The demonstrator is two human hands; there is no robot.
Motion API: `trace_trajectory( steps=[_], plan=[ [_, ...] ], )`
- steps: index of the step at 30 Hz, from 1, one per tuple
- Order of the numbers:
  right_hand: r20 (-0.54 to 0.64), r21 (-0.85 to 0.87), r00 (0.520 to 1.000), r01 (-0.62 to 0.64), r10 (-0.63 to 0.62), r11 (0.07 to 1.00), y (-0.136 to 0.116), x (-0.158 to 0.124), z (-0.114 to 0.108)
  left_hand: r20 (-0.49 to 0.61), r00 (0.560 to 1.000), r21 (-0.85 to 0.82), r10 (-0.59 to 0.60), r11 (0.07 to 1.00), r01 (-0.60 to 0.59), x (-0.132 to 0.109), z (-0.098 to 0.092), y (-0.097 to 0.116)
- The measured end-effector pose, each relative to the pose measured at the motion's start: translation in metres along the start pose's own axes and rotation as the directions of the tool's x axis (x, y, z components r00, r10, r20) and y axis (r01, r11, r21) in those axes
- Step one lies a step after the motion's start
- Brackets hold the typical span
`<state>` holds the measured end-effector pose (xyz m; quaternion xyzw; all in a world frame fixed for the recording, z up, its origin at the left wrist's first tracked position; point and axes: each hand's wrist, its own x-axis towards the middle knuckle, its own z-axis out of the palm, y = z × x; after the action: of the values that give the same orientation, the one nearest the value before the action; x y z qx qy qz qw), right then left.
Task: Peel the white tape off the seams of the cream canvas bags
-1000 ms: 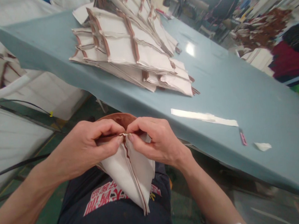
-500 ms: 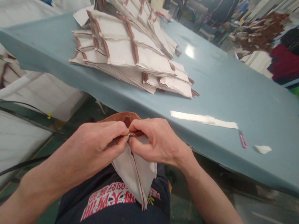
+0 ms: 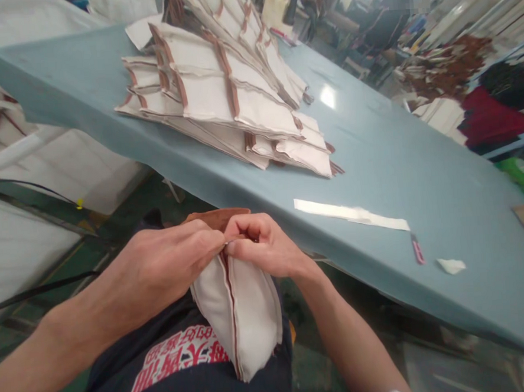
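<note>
A white fabric piece (image 3: 255,306) with a brown-edged seam hangs down in front of my dark apron. Brown fabric (image 3: 221,217) shows at its upper end, behind my fingers. My left hand (image 3: 172,255) pinches the upper end of the seam from the left. From the other side, the thumb and forefinger of my right hand (image 3: 265,243) grip the same seam, the two hands nearly touching. My fingers hide the exact spot where they hold the cloth.
A blue-topped table (image 3: 366,154) stretches ahead, bearing a pile of white, brown-bound fabric pieces (image 3: 211,95). Nearer its front edge lie a white strip (image 3: 352,213), a pink-handled cutter (image 3: 418,250) and a white scrap (image 3: 451,265). More cloth heaps stand at the far right.
The hanging white fabric has swung and spread wider, showing more of its right panel. My left fingers have closed up over the seam. The view has shifted slightly.
</note>
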<state>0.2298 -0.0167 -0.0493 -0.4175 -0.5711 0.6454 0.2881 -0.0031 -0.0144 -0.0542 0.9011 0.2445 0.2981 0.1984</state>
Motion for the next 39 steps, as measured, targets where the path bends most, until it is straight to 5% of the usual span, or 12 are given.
trace_trajectory(
  steps=[10, 14, 19, 22, 27, 32, 39],
  plan=[
    [0.008, 0.156, 0.999, -0.055, 0.054, 0.986, 0.006, -0.001, -0.001, -0.002, 1.000, -0.006, -0.017, 1.000, 0.017, -0.009, 0.001, 0.002],
    [0.007, -0.014, 1.000, 0.023, -0.023, 1.000, -0.012, -0.009, 0.002, -0.026, 0.990, -0.075, -0.141, 0.988, 0.138, -0.006, -0.009, 0.005],
    [-0.059, -0.320, 0.978, 0.171, -0.200, 0.932, -0.028, -0.024, 0.009, 0.181, 0.942, -0.230, -0.284, 0.919, 0.321, 0.003, -0.031, 0.010],
    [-0.081, -0.396, 0.972, 0.174, -0.223, 0.902, -0.026, -0.025, 0.012, 0.201, 0.953, -0.217, -0.228, 0.938, 0.270, 0.002, -0.030, 0.009],
    [-0.106, -0.317, 0.978, 0.137, -0.178, 0.939, -0.012, -0.019, 0.014, 0.080, 0.992, -0.017, -0.095, 0.995, 0.097, -0.010, -0.013, 0.001],
    [-0.083, -0.268, 0.983, 0.134, -0.161, 0.954, -0.003, -0.018, 0.014, 0.116, 0.972, -0.167, -0.205, 0.960, 0.223, -0.013, -0.012, -0.003],
    [-0.028, -0.464, 0.934, 0.303, -0.356, 0.832, -0.008, -0.027, 0.013, 0.155, 0.962, -0.292, -0.224, 0.920, 0.262, 0.000, -0.014, -0.003]
  ],
)
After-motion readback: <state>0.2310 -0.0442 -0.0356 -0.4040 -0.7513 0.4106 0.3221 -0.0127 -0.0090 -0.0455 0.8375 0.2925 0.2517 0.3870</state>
